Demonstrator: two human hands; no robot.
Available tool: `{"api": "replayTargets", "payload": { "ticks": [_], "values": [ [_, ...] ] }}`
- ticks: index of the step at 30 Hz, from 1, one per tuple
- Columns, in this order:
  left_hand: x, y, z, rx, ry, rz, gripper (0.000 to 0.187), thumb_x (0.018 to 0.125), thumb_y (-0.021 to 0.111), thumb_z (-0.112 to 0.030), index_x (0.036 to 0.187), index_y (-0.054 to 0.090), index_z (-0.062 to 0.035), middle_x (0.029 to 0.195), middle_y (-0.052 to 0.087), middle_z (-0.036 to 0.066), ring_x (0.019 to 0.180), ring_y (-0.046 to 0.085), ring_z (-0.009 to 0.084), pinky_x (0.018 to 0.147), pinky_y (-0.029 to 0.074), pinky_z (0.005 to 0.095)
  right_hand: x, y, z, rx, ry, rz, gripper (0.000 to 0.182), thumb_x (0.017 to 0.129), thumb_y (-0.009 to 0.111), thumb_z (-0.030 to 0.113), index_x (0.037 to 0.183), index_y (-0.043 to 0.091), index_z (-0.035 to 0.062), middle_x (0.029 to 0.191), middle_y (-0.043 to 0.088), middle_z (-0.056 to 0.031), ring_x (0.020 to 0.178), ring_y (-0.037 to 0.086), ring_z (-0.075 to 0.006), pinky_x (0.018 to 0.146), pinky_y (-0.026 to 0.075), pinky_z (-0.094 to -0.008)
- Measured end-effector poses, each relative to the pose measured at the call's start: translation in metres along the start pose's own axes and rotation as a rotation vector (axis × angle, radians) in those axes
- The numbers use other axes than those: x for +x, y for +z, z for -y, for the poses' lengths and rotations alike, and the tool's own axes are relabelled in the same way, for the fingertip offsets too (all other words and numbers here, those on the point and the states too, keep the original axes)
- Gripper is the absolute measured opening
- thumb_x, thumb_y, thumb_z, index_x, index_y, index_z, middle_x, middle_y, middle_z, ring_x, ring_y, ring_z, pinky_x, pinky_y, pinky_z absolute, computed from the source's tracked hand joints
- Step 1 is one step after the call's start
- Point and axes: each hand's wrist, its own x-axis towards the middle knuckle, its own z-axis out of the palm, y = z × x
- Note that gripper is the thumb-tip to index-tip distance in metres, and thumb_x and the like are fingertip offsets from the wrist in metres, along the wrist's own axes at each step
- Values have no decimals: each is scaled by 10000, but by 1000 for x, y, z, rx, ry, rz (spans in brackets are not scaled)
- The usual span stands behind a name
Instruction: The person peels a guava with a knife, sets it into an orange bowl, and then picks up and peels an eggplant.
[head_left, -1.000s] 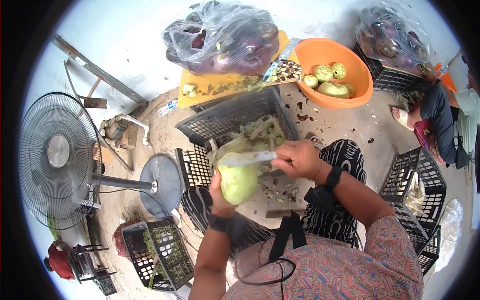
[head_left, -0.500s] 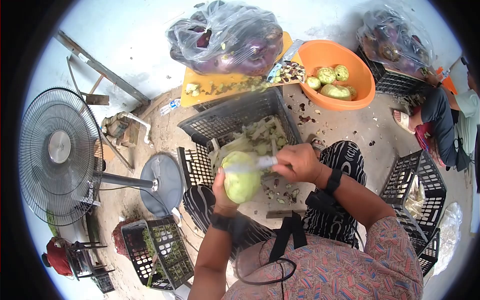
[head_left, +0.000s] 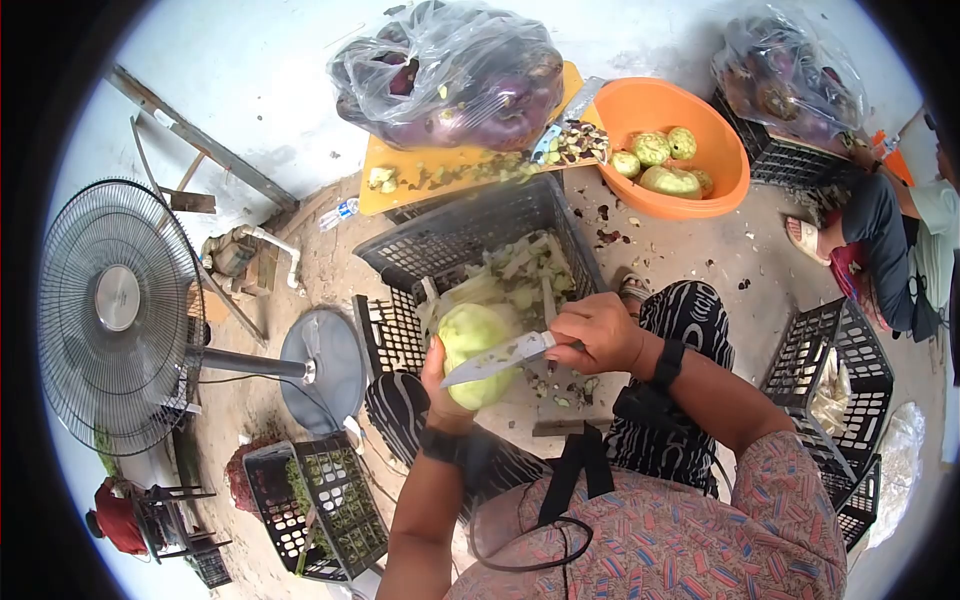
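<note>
My left hand [head_left: 446, 388] holds a pale green peeled vegetable [head_left: 470, 335] from its left and lower side, over the near edge of a black crate. My right hand [head_left: 597, 335] grips the light handle of a knife [head_left: 500, 358]. The blade, with bits stuck on it, lies across the front of the vegetable and points left. Behind them, the black crate [head_left: 470, 225] holds pale peelings [head_left: 520, 275].
An orange basin [head_left: 735, 165] with several green vegetables stands behind on the right. A yellow board [head_left: 375, 175] bears a bag of purple vegetables [head_left: 450, 85]. A fan [head_left: 118, 300] stands left; black crates [head_left: 830, 385] and a seated person [head_left: 880, 230] are at the right.
The knife has moved down across the vegetable, and its blade is now sharp instead of blurred. My right hand has shifted slightly down; my left hand keeps its hold.
</note>
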Motion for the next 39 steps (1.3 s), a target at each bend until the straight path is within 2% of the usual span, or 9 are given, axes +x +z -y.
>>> {"api": "replayTargets", "payload": {
  "ticks": [13, 21, 27, 29, 30, 33, 35, 37, 39],
  "values": [
    [-4, 10, 0, -65, -68, -55, 685, 894, 329, -596, 1326, 425, -72, 1239, 524, 202, 1028, 561, 406, 837, 483, 532, 0, -3, -4, -30, 4, 10, 251, 783, 683, 283, 680, 561, 88, 597, 514, -47, 502, 532, -256, 453, 422, -348],
    [-5, 1, 0, 13, -65, -9, 781, 842, 391, -648, 1314, 412, -26, 1155, 541, 237, 858, 602, 398, 662, 536, 429, 3, -5, -4, -75, 204, 10, 212, 789, 659, 293, 696, 583, 117, 627, 548, -58, 546, 553, -286, 501, 438, -381],
    [-5, 7, -3, -43, -38, 0, 670, 880, 416, -576, 1290, 447, -46, 1187, 558, 199, 983, 591, 392, 808, 516, 485, -3, 13, -16, -82, 443, -136, 193, 824, 622, 245, 768, 569, 68, 606, 550, -76, 521, 560, -275, 480, 442, -378],
    [-6, 15, -6, -23, -18, 9, 623, 898, 417, -538, 1287, 455, -52, 1199, 560, 184, 1017, 585, 376, 844, 499, 498, -20, 26, -32, -517, 452, 298, 125, 816, 586, 186, 805, 593, 62, 648, 607, -86, 574, 611, -279, 511, 484, -379],
    [-4, 19, -6, -3, 1, 20, 577, 916, 419, -501, 1284, 462, -59, 1211, 563, 169, 1050, 579, 360, 880, 482, 510, -29, 23, -38, -547, 412, 782, 109, 779, 573, 138, 832, 592, 45, 701, 646, -105, 636, 647, -290, 535, 512, -378],
    [2, 19, -6, -21, 10, 43, 515, 942, 406, -447, 1277, 475, -63, 1218, 565, 152, 1063, 582, 322, 907, 473, 489, -42, 27, -38, -442, 335, 1086, 171, 747, 579, 114, 895, 582, 30, 722, 655, -117, 656, 659, -298, 546, 515, -395],
    [2, 21, -6, 21, 42, 52, 503, 946, 404, -438, 1271, 487, -62, 1230, 561, 142, 1092, 568, 302, 944, 454, 451, -33, 29, -40, -467, 324, 1080, 236, 760, 578, 127, 975, 576, 29, 723, 650, -117, 658, 654, -302, 562, 511, -417],
    [2, 22, -6, -12, 37, 40, 498, 949, 401, -430, 1273, 488, -62, 1239, 559, 132, 1120, 552, 289, 972, 432, 428, -21, 24, -26, -408, 511, 352, 276, 751, 584, 121, 1011, 570, 29, 718, 642, -129, 652, 645, -326, 568, 505, -430],
    [3, 26, -7, -16, 27, 54, 497, 943, 412, -426, 1282, 482, -68, 1246, 556, 125, 1139, 539, 290, 985, 418, 435, -42, 29, -33, -393, 460, 621, 242, 767, 575, 119, 989, 556, 23, 712, 634, -142, 653, 638, -341, 565, 500, -437]
  ]
}}
